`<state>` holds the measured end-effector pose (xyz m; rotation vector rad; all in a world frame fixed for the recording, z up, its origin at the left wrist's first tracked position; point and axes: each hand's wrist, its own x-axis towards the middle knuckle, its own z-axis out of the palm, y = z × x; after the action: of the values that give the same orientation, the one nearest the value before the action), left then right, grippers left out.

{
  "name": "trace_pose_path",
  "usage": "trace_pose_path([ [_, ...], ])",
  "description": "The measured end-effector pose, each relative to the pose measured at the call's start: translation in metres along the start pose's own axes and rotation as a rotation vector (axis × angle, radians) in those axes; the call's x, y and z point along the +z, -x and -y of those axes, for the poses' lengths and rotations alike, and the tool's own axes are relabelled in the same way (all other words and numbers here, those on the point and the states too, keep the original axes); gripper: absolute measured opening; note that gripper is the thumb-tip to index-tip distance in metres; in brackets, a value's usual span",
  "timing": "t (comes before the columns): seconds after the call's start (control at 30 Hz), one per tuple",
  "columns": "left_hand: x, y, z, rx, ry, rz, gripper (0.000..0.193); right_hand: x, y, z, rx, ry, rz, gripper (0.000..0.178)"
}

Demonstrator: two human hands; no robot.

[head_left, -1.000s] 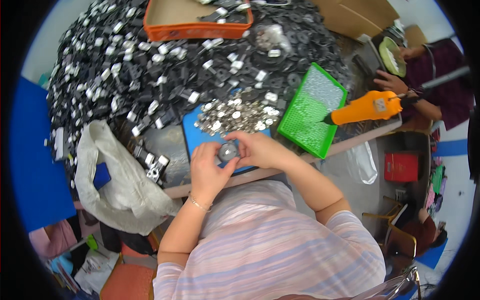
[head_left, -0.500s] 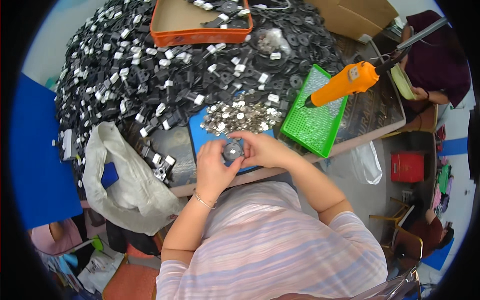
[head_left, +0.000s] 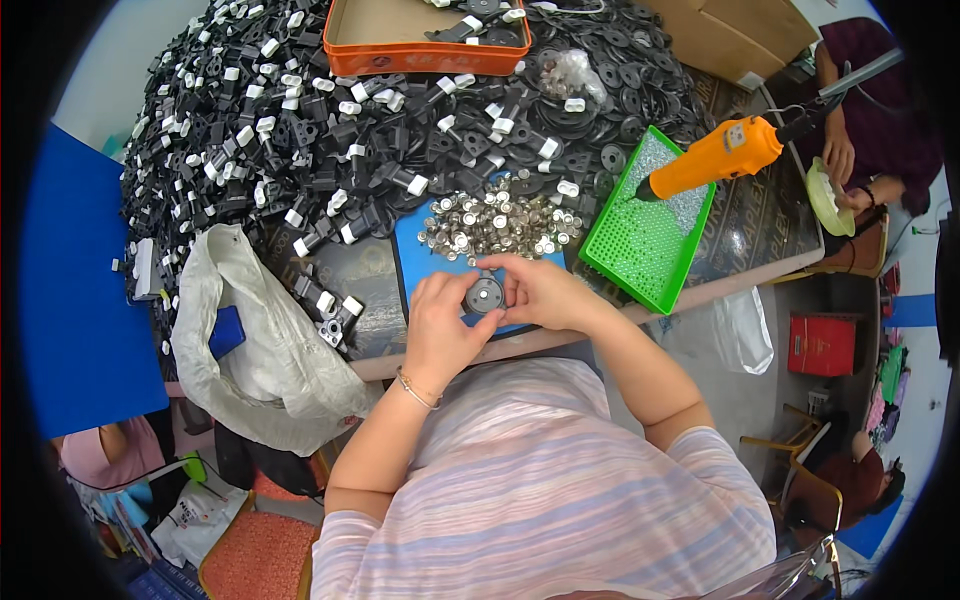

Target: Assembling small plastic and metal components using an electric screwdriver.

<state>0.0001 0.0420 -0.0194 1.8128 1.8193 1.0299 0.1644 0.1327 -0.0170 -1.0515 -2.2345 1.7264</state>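
Note:
Between my two hands is a round black disc [head_left: 484,296] with a shiny metal piece at its centre. My left hand [head_left: 441,312] grips its left edge, thumb below and fingers above. From the other side my right hand [head_left: 545,294] closes on its right edge. The disc is over the near part of a blue mat [head_left: 412,248]. Just beyond my fingers a heap of small silver metal caps [head_left: 495,222] covers the mat. An orange electric screwdriver [head_left: 715,160] hangs tip-down over a green perforated tray [head_left: 650,250] holding many small silvery pieces.
A big pile of black plastic parts with white ends [head_left: 300,130] fills the far table. On it sit an orange-rimmed box [head_left: 420,62] and a clear bag [head_left: 572,78]. A whitish sack [head_left: 225,330] sits at the left edge, a cardboard box [head_left: 740,40] far right. Other people sit nearby.
The view has shifted slightly, so the table appears further right. Both hands still hold the disc. At the right, the other person's hands with the pale yellow dish show more fully.

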Motion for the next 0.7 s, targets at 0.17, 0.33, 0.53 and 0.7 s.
trace_pose_path([
  [0.17,-0.001,-0.004,0.001,-0.038,0.006,0.046,0.043,-0.001,0.000,0.001,0.008,-0.016,0.005,0.073],
  [0.33,-0.005,-0.006,0.000,-0.019,-0.018,0.070,0.045,-0.001,-0.001,0.000,0.001,0.011,0.009,0.072],
  [0.53,-0.008,-0.010,-0.002,0.008,-0.025,0.106,0.053,-0.004,0.004,0.003,-0.019,0.021,-0.010,0.079],
  [0.7,-0.021,-0.019,0.007,0.046,-0.053,0.038,0.061,-0.039,0.047,0.042,-0.014,0.121,-0.107,0.085],
])
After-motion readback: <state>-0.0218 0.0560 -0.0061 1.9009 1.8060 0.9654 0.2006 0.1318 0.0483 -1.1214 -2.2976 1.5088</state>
